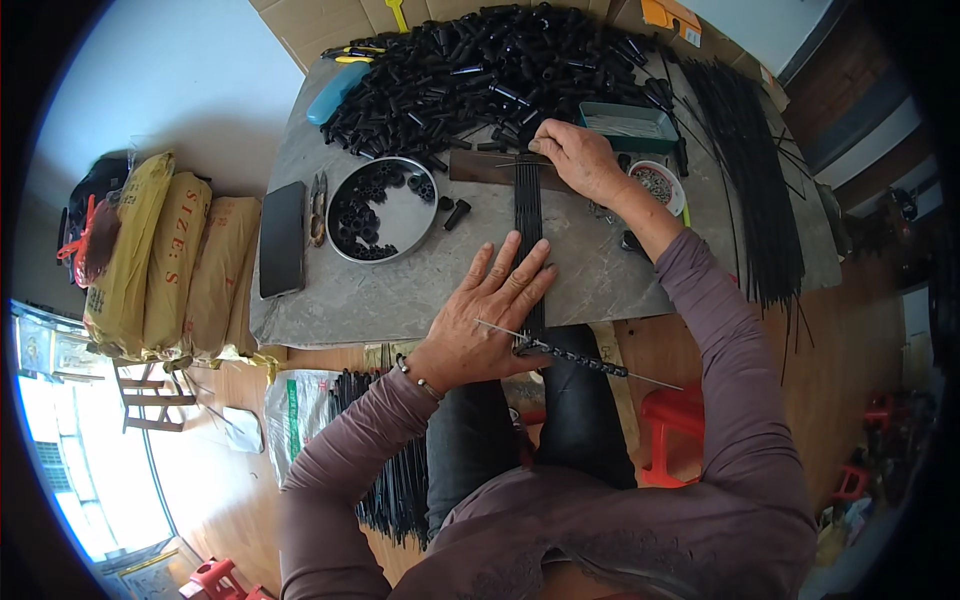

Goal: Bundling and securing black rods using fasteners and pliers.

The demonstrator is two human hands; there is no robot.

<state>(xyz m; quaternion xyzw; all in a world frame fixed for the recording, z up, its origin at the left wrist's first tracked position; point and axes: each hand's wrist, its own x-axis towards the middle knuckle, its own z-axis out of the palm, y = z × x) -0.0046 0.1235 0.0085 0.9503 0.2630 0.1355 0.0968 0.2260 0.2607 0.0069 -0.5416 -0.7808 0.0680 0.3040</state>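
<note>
The person's left hand (485, 320) lies flat, fingers spread, across a row of thin black rods (527, 205) that runs from a dark brown strip (480, 167) to the near edge of the grey table (340, 312). The right hand (578, 160) is at the rods' far end, thumb and fingertips pinched together; whether they grip anything cannot be told. A round metal tray (407, 228) stands to the left.

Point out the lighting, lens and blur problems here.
Head view: window at lower left blown out to white, its edges bowed; head view: black fisheye surround in the corners; head view: glints on the black pieces; head view: left hand and right hand show no obvious motion blur.
</note>
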